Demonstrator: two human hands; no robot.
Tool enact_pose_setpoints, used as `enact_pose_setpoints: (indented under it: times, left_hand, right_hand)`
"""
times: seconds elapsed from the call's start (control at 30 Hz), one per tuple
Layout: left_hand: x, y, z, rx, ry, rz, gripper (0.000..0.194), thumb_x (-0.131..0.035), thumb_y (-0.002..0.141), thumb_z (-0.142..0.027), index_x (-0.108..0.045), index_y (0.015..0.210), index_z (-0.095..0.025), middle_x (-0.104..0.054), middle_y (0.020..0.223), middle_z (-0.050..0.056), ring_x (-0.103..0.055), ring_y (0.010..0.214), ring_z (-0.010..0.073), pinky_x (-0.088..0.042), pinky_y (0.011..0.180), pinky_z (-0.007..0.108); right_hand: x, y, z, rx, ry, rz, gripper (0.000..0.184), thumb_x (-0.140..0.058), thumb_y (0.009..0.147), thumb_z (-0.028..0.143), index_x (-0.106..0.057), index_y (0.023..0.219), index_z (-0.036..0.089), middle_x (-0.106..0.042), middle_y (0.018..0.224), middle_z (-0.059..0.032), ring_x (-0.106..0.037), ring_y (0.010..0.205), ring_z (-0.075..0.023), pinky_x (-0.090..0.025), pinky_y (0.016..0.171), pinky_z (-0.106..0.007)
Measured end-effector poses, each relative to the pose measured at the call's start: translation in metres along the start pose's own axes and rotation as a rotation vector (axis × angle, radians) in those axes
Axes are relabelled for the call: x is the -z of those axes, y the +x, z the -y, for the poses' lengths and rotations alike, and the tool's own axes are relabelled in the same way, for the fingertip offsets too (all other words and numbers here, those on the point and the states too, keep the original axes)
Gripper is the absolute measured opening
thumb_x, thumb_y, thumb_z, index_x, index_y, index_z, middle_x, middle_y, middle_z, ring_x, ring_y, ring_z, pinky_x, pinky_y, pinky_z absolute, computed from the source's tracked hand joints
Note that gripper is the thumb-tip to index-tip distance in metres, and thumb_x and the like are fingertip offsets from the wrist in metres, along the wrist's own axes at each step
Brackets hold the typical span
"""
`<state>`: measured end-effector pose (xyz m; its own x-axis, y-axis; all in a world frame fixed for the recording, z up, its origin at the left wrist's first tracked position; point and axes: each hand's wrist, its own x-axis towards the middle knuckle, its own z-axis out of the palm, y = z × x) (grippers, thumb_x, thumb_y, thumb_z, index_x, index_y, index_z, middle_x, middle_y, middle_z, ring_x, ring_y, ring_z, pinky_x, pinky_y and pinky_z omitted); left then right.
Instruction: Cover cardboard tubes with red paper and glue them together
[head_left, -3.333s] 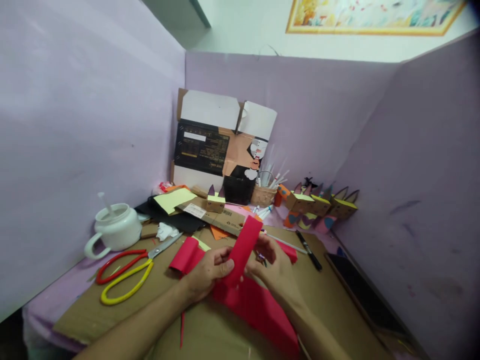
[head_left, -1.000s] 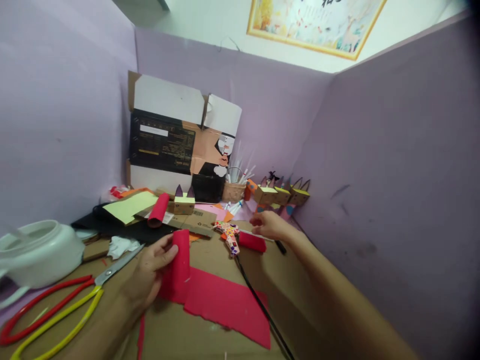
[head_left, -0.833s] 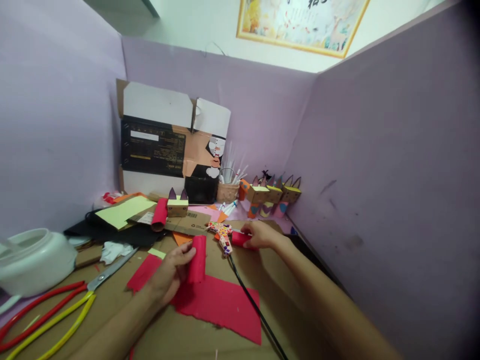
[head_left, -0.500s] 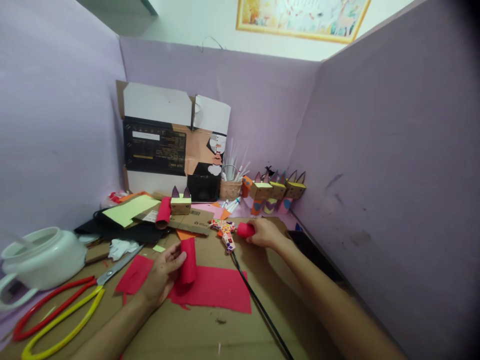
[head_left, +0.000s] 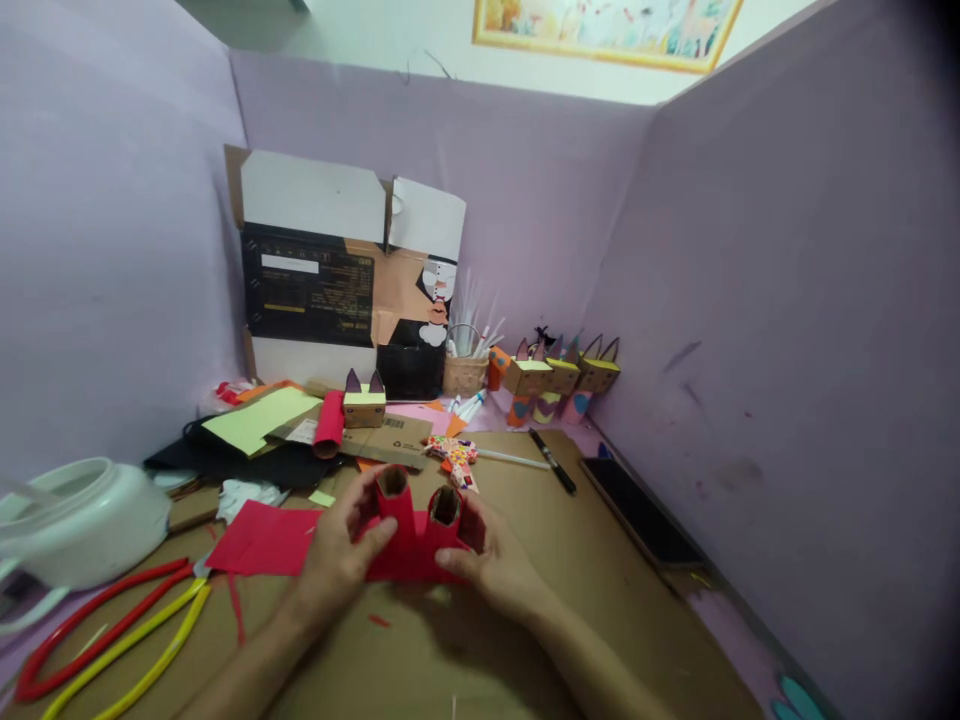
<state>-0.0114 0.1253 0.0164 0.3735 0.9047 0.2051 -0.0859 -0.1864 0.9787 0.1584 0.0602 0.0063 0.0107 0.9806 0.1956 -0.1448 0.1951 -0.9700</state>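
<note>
Red tubes (head_left: 401, 520); hands (head_left: 341, 550) hold one each

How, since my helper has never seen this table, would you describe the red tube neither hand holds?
Find the big flattened box at the back. In front is a small box with pointed ears; the red tube lies just left of it. Unlike the other tubes in the left hand and right hand, it lies free.

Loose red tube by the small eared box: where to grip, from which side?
Probably pinch the red tube across its near end, from above: it lies on its side, open end toward the camera and sticking out past the eared box close on its right. The left hand is nearer but holds another tube.
</note>
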Motion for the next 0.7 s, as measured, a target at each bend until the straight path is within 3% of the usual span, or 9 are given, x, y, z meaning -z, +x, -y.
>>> enact_pose_setpoints:
  times: [0.17, 0.33, 0.53, 0.7]
  left_hand:
    - [-0.003, -0.006, 0.025, 0.053, 0.217, 0.193, 0.054, -0.057, 0.074, -0.022, -0.044, 0.126, -0.017, -0.053, 0.130, 0.013, -0.049, 0.120, 0.0287, -0.037, 0.102, 0.042]
    - [-0.001, -0.004, 0.025, 0.087, 0.231, 0.269, 0.055, -0.056, 0.073, -0.017, -0.044, 0.126, -0.020, -0.056, 0.127, 0.010, -0.051, 0.117, 0.0278, -0.037, 0.102, 0.043]
    - [-0.008, -0.003, 0.016, 0.123, 0.229, 0.255, 0.050, -0.059, 0.070, -0.014, -0.051, 0.119, -0.019, -0.062, 0.118, 0.008, -0.056, 0.110, 0.0267, -0.043, 0.095, 0.038]
    - [-0.009, -0.001, 0.013, 0.116, 0.306, 0.226, 0.047, -0.062, 0.066, -0.013, -0.054, 0.113, -0.018, -0.064, 0.114, 0.008, -0.056, 0.108, 0.0276, -0.042, 0.095, 0.038]
  right_hand:
    - [0.008, 0.000, -0.018, 0.006, -0.053, -0.009, 0.043, -0.066, 0.063, 0.008, -0.057, 0.103, 0.022, -0.065, 0.101, -0.0036, -0.059, 0.098, -0.0243, -0.044, 0.088, -0.037]
    - [0.007, 0.000, -0.019, 0.001, -0.041, -0.005, 0.048, -0.071, 0.060, 0.006, -0.059, 0.104, 0.022, -0.066, 0.103, -0.0027, -0.059, 0.099, -0.0238, -0.045, 0.087, -0.035]
    - [0.004, 0.002, -0.019, -0.065, -0.074, -0.083, 0.037, -0.072, 0.058, 0.007, -0.065, 0.091, 0.020, -0.067, 0.083, 0.0016, -0.060, 0.078, -0.0185, -0.046, 0.068, -0.027]
    - [0.005, 0.004, -0.019, -0.035, -0.057, -0.060, 0.031, -0.070, 0.060, 0.006, -0.065, 0.087, 0.019, -0.067, 0.083, 0.0020, -0.059, 0.080, -0.0168, -0.045, 0.073, -0.025]
